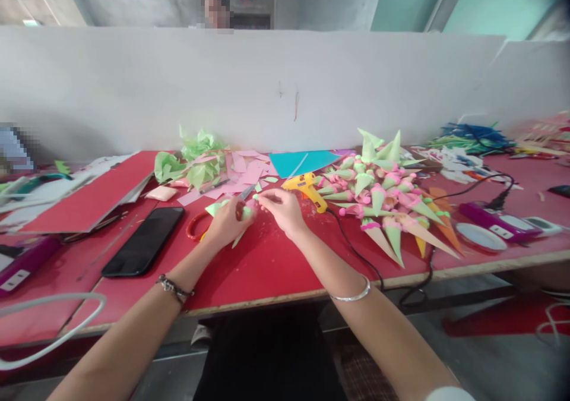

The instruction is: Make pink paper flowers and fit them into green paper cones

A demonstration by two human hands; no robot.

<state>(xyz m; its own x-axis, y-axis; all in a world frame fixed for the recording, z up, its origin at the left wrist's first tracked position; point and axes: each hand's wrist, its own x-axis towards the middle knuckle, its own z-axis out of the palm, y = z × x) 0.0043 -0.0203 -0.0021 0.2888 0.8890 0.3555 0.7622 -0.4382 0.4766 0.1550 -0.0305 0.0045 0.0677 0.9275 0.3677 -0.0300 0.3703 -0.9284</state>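
Note:
My left hand (pixel 226 221) is closed around a light green paper cone (pixel 239 238), whose ends show on both sides of the fingers. A small pink tip sits by its thumb. Thumb and fingers of my right hand (pixel 281 207) are pinched together just beside it, at the pink end; what they hold is too small to name. Under the left hand lie scissors with a red ring handle (pixel 195 227), partly covered. A yellow glue gun (pixel 317 194) rests beyond my right hand. To its right is a heap of green and pink paper cones (pixel 385 196) with pink trims.
A black phone (pixel 143 242) lies to the left, near a red board (pixel 84 196). Green tissue paper (pixel 202 151), pink scraps (pixel 247 172) and a teal sheet (pixel 300 163) lie behind. At right are a purple power strip (pixel 499 221) and cables. A person stands behind the white partition (pixel 285 86).

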